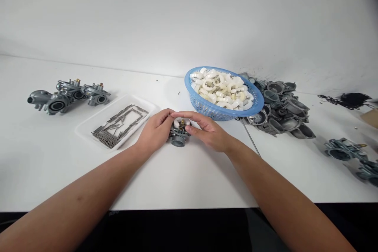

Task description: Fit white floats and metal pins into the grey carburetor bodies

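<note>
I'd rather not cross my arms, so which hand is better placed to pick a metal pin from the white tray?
Probably your left hand: it is beside the white tray, while your right hand is on the other side of the metal part, nearer the blue basket.

Left hand (155,132) covers the left side of the carburetor (178,141), right hand (208,132) screening its far rim! The blue basket (203,106) hides part of the metal pile (285,110). Far right, a brown block (370,118) runs out of view; that black tangle (352,100), perhaps threads, is too blurred to tell.
</note>
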Action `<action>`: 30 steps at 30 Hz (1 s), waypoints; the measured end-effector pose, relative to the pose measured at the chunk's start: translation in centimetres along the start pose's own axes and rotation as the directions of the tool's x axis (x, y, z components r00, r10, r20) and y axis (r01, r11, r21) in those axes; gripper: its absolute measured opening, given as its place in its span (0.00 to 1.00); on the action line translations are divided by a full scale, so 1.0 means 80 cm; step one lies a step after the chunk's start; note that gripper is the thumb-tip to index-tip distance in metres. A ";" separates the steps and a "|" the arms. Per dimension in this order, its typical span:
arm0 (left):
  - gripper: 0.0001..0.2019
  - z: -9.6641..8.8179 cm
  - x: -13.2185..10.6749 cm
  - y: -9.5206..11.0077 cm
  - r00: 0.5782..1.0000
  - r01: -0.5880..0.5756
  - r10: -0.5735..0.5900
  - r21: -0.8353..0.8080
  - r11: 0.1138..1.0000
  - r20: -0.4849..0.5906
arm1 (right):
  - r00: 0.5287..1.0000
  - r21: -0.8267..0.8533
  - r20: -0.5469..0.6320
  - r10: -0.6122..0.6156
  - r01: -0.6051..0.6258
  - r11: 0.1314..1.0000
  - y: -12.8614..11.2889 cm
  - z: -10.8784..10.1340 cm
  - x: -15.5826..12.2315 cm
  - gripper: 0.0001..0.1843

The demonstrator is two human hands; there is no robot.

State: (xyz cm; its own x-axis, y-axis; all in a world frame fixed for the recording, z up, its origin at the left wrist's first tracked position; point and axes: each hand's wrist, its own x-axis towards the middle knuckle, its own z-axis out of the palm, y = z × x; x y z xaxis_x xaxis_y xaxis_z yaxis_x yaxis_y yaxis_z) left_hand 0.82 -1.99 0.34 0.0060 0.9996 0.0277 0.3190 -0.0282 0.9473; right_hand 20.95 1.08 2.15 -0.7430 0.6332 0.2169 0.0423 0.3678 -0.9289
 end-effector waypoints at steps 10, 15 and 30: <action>0.19 -0.017 0.002 -0.004 0.968 -0.073 0.090 -0.081 0.994 0.234 | 0.976 -0.126 -0.196 0.093 -0.119 0.985 -0.003 0.000 -0.002 0.29; 0.24 -0.036 0.008 -0.007 0.856 -0.053 0.090 -0.085 0.995 0.510 | 0.946 -0.150 -0.229 0.229 -0.267 0.952 -0.005 -0.013 -0.005 0.34; 0.38 -0.030 0.004 -0.001 0.914 -0.088 0.058 0.057 0.994 0.403 | 0.954 -0.296 -0.282 0.100 -0.186 0.937 -0.020 -0.013 -0.004 0.18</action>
State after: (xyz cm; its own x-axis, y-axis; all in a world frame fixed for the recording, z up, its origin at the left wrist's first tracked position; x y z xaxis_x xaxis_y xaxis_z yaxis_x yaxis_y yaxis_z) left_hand -1.46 -1.70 1.05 0.4055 0.9128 -0.0480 0.3707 -0.1162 0.9214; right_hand 21.82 0.99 3.90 -0.5166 0.8330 0.1982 0.3753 0.4284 -0.8220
